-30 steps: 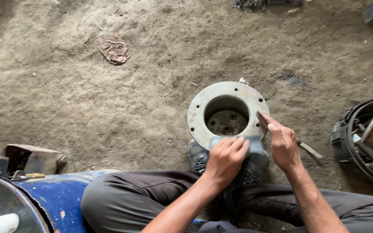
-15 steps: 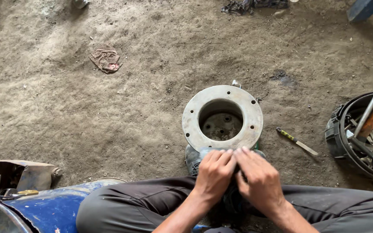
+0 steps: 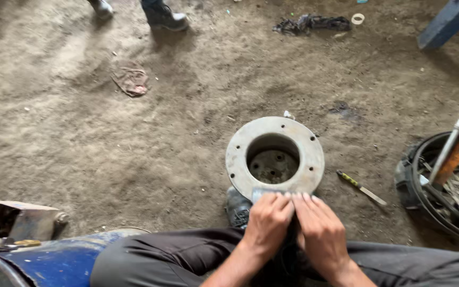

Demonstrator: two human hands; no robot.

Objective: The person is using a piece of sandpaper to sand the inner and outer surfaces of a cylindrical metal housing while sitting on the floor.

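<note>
Both hands, left hand (image 3: 265, 223) and right hand (image 3: 319, 229), grip a pale strip (image 3: 264, 193) at the flange (image 3: 240, 159) near edge.

Soft, even daylight fills the scene, moderately bright, with no glare. Shadows are faint: a dim patch lies inside the bore of the metal flange ring (image 3: 274, 155), just beyond the fingertips (image 3: 280, 199) of the left hand (image 3: 266, 223) and right hand (image 3: 320, 231). The dirt floor (image 3: 107, 133) looks smeared by motion blur, worst at the far edge. Both hands are slightly soft, and the corners darken a little.
</note>
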